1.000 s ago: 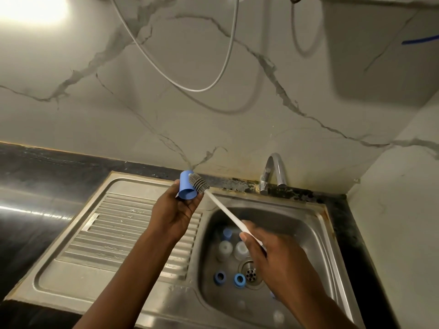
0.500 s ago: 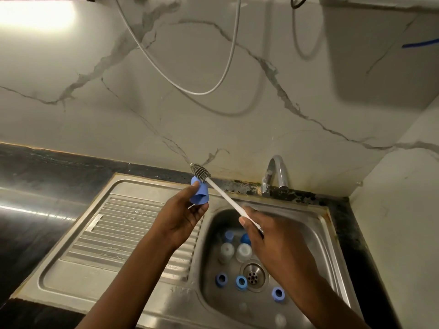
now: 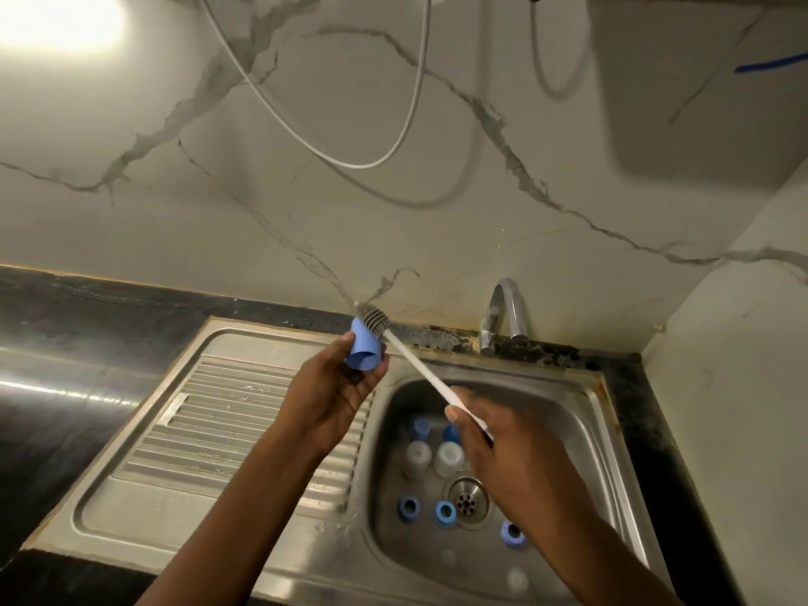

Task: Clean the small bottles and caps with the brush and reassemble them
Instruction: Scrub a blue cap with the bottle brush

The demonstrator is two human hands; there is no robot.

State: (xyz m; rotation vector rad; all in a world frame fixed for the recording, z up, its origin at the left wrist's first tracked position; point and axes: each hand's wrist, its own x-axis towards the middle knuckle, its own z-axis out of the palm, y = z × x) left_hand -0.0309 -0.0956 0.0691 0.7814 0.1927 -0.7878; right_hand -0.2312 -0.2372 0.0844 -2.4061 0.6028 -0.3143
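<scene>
My left hand holds a small blue bottle above the sink's drainboard, its open mouth turned toward me. My right hand grips the white handle of the brush. The grey bristle head lies against the outside of the blue bottle at its far end. Down in the sink basin stand two translucent white bottles, a blue bottle behind them, and three blue ring caps around the drain. Two pale caps lie near the basin's front edge.
A chrome tap rises at the back of the sink. The ribbed steel drainboard spreads to the left, with black countertop beyond. A marble wall stands behind, and a grey hose loops down across it. A white side wall closes the right.
The brush head came out of the blue bottle's mouth and now lies along its outside. My left hand turned the bottle so its mouth faces me.
</scene>
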